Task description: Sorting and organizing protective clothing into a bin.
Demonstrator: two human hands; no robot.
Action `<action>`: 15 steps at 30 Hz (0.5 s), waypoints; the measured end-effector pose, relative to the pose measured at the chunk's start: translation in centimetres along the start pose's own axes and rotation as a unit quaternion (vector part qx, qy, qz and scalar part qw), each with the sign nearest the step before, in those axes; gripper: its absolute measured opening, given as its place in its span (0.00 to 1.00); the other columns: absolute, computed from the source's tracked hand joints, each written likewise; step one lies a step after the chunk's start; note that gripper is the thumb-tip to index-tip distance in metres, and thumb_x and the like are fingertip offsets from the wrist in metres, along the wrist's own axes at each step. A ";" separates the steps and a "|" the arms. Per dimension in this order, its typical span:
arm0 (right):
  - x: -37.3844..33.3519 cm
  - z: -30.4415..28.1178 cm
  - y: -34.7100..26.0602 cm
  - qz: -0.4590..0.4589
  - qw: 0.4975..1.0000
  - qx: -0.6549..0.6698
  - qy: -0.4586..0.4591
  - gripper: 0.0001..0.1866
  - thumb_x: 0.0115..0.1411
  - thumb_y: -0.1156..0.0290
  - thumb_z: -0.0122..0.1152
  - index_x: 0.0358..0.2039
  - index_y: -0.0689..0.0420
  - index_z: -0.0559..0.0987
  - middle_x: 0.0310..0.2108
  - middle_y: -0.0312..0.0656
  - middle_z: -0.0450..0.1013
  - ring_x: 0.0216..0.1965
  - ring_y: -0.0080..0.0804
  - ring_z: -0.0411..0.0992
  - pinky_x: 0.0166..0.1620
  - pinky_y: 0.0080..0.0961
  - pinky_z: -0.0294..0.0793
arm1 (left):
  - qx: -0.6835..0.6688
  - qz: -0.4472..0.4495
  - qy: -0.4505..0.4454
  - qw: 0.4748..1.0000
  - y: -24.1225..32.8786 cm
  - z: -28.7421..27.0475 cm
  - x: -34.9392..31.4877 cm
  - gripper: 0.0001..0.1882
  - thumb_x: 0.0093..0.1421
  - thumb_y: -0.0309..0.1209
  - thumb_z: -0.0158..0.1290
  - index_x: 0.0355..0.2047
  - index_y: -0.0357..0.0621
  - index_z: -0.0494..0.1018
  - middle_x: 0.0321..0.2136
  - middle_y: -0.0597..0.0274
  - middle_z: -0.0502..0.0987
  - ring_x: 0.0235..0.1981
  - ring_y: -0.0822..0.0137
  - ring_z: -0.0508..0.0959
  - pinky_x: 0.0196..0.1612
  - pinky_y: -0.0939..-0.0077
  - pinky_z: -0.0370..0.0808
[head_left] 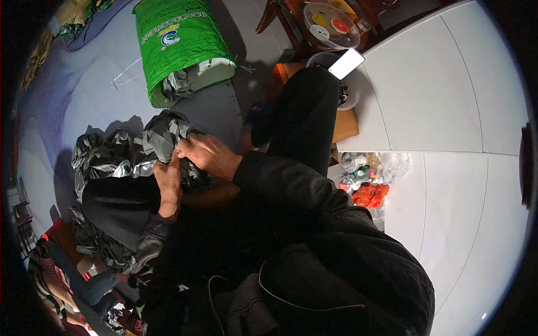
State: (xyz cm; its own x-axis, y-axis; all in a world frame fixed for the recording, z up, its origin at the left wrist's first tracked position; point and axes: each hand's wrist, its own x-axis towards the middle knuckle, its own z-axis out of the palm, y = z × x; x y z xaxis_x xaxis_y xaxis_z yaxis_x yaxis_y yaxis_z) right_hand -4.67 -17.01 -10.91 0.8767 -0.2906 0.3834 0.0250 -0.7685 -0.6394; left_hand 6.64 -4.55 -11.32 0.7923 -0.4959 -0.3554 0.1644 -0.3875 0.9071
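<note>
Across my lap and the floor in front of me lies a bunched sheet of thin, shiny grey and black material [159, 137]. My left hand [168, 183] pinches its near edge between closed fingers. Right beside it, my right hand [212, 155] is closed on the same sheet, with the fingertips of both hands almost meeting. Whatever small detail lies between the fingertips is hidden. More of the creased material spreads over my left knee and down that side.
Ahead lies a green woven sack [185, 33], its mouth holding grey material and a white object [216, 73]. To the right are a white rectangular device [346, 64] on a bucket [352, 95], a clear tray [330, 25], and a red plastic bag [371, 196]. Another person [92, 288] sits lower left.
</note>
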 end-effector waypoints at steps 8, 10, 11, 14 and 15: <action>-0.3 1.1 0.2 -0.029 0.998 -0.014 0.048 0.08 0.62 0.70 0.51 0.40 0.59 0.69 0.32 0.51 0.69 0.33 0.49 0.73 0.35 0.41 0.74 | -0.120 0.012 0.066 0.990 1.4 1.4 -0.8 0.19 0.60 0.39 0.61 0.21 0.40 0.71 0.18 0.78 0.64 0.21 0.79 0.58 0.23 0.72 0.54; -0.4 0.8 0.2 -0.030 0.999 -0.007 0.034 0.08 0.62 0.71 0.51 0.40 0.59 0.70 0.32 0.51 0.69 0.33 0.48 0.73 0.35 0.40 0.74 | -0.081 0.018 0.037 0.996 1.1 0.5 -0.4 0.19 0.60 0.40 0.62 0.21 0.40 0.71 0.19 0.78 0.65 0.21 0.79 0.58 0.23 0.72 0.54; -0.2 0.3 0.1 -0.029 0.999 -0.002 0.022 0.08 0.62 0.71 0.50 0.41 0.59 0.70 0.32 0.50 0.69 0.34 0.47 0.73 0.36 0.39 0.75 | -0.061 0.021 0.021 0.998 1.0 0.4 -0.3 0.19 0.60 0.40 0.62 0.21 0.40 0.71 0.19 0.77 0.65 0.21 0.79 0.58 0.23 0.73 0.53; -0.3 0.2 0.3 -0.041 0.999 -0.028 0.008 0.09 0.61 0.72 0.50 0.41 0.59 0.70 0.32 0.50 0.69 0.34 0.46 0.74 0.36 0.37 0.76 | -0.068 0.031 0.014 0.997 0.7 0.4 -0.4 0.18 0.60 0.39 0.62 0.21 0.40 0.71 0.19 0.77 0.66 0.21 0.79 0.58 0.23 0.73 0.53; -0.4 0.3 0.4 -0.053 0.997 -0.058 0.006 0.09 0.61 0.73 0.51 0.41 0.59 0.70 0.32 0.49 0.69 0.34 0.45 0.74 0.36 0.37 0.76 | -0.072 0.036 0.010 0.997 0.7 0.5 -0.4 0.18 0.59 0.39 0.62 0.21 0.40 0.71 0.19 0.77 0.66 0.21 0.79 0.58 0.23 0.73 0.53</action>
State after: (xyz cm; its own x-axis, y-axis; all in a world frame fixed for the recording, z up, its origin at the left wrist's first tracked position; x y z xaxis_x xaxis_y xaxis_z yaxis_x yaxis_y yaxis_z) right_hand -4.89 -17.04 -11.49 0.8659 -0.2106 0.4538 0.0612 -0.8557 -0.5138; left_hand 6.18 -5.01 -10.65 0.8169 -0.5016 -0.2848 0.1876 -0.2358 0.9535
